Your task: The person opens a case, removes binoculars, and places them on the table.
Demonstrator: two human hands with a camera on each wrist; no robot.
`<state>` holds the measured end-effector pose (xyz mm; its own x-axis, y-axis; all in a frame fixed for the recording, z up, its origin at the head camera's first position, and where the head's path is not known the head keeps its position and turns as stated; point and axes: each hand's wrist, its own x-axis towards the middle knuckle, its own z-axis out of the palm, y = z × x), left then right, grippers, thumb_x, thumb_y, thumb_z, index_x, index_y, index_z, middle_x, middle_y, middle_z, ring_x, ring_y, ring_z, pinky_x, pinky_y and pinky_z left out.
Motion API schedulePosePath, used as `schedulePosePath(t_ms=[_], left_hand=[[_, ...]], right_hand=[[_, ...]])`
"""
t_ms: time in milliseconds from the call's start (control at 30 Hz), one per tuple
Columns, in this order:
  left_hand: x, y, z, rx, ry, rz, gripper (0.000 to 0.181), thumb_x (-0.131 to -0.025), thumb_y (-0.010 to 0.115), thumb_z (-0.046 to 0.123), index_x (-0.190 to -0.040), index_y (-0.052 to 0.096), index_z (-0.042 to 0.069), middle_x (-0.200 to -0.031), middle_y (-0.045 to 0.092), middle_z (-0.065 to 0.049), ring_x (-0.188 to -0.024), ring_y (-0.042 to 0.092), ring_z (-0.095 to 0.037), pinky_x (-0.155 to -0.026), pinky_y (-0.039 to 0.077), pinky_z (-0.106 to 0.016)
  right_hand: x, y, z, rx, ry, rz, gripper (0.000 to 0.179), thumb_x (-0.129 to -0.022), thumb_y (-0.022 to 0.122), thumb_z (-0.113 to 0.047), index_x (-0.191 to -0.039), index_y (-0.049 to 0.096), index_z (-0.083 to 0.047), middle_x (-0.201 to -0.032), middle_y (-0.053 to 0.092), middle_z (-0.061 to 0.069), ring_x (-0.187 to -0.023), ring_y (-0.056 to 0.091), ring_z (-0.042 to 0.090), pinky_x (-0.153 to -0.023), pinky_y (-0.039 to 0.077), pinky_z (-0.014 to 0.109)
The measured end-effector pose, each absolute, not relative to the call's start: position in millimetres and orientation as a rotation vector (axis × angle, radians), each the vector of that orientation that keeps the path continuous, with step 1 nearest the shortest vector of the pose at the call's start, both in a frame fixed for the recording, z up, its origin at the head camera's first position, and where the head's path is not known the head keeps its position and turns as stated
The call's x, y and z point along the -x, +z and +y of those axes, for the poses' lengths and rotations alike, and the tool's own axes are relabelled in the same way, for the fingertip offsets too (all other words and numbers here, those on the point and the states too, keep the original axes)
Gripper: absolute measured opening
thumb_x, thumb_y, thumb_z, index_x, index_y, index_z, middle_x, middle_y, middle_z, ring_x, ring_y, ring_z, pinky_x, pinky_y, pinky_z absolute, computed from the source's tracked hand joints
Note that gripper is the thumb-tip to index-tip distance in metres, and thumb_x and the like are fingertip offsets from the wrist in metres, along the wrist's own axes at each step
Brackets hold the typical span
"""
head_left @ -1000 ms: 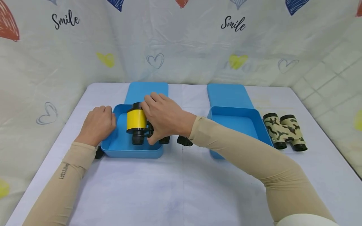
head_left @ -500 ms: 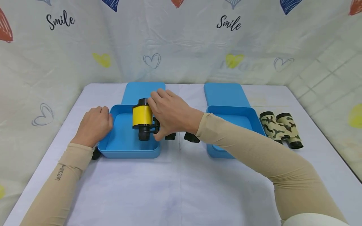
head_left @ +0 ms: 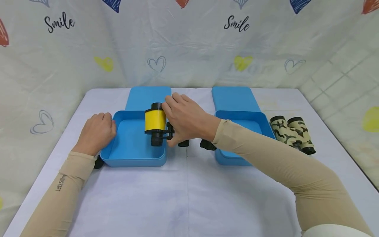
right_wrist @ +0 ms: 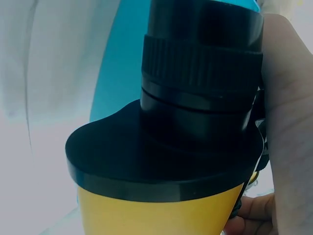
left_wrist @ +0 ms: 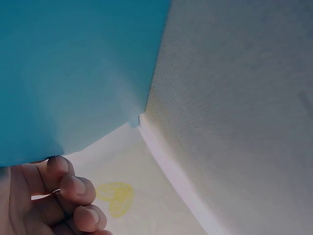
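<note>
My right hand (head_left: 189,118) grips a pair of yellow and black binoculars (head_left: 155,120) over the right side of the left blue box (head_left: 133,162). The hand covers the middle of the binoculars; one yellow barrel shows, and a second black eyepiece (head_left: 184,143) peeks out below the palm. In the right wrist view, a black ribbed eyepiece (right_wrist: 201,73) and the yellow barrel (right_wrist: 156,218) fill the picture. My left hand (head_left: 97,132) holds the left rim of that box, its curled fingers (left_wrist: 78,188) at the edge of the blue wall in the left wrist view.
Behind the left box lies a flat blue lid (head_left: 148,98). A second blue box (head_left: 237,160) stands to the right, with another lid (head_left: 235,98) behind it. Camouflage binoculars (head_left: 293,133) lie beyond it. Black objects (head_left: 208,144) show partly beneath both sleeves.
My right hand has moved right with the yellow binoculars, from over the middle of the left box to its right side. My left hand stays at the box's rim.
</note>
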<state>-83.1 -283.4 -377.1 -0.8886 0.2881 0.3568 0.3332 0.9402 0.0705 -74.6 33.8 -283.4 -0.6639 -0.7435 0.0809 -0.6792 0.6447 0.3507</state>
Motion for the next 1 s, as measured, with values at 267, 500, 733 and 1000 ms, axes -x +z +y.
schedulePosePath(t_ms=[267, 500, 733, 1000], left_hand=[[84, -378, -282, 0.45, -0.177, -2.766, 0.026, -0.1, 0.049, 0.01, -0.085, 0.056, -0.009, -0.066, 0.051, -0.018, -0.059, 0.047, -0.03, -0.051, 0.039, -0.038], [84, -377, -281, 0.422, -0.197, -2.802, 0.027, -0.101, 0.048, 0.012, -0.09, 0.058, -0.011, -0.069, 0.054, -0.021, -0.061, 0.049, -0.031, -0.054, 0.043, -0.04], [83, -378, -281, 0.421, -0.202, -2.793, 0.027, -0.101, 0.048, 0.011, -0.09, 0.058, -0.013, -0.068, 0.054, -0.021, -0.06, 0.049, -0.032, -0.053, 0.044, -0.043], [83, -378, -280, 0.426, -0.161, -2.768, 0.027, -0.1, 0.05, 0.01, -0.092, 0.059, -0.014, -0.073, 0.058, -0.026, -0.061, 0.053, -0.035, -0.055, 0.049, -0.047]], right_hand=[[73, -290, 46, -1.147, -0.441, -2.653, 0.095, -0.068, 0.064, -0.084, -0.121, 0.054, -0.007, -0.109, 0.055, 0.01, -0.103, 0.048, 0.026, -0.084, 0.044, 0.036], [71, -294, 56, -1.138, -0.449, -2.663, 0.097, -0.066, 0.068, -0.085, -0.121, 0.054, -0.006, -0.108, 0.055, 0.011, -0.102, 0.047, 0.027, -0.085, 0.044, 0.037], [69, -297, 66, -1.137, -0.473, -2.649, 0.098, -0.066, 0.068, -0.086, -0.119, 0.054, -0.005, -0.106, 0.055, 0.011, -0.1, 0.047, 0.027, -0.084, 0.043, 0.037], [69, -301, 78, -1.128, -0.507, -2.638, 0.101, -0.065, 0.069, -0.087, -0.119, 0.055, -0.004, -0.11, 0.057, 0.014, -0.1, 0.048, 0.029, -0.085, 0.044, 0.038]])
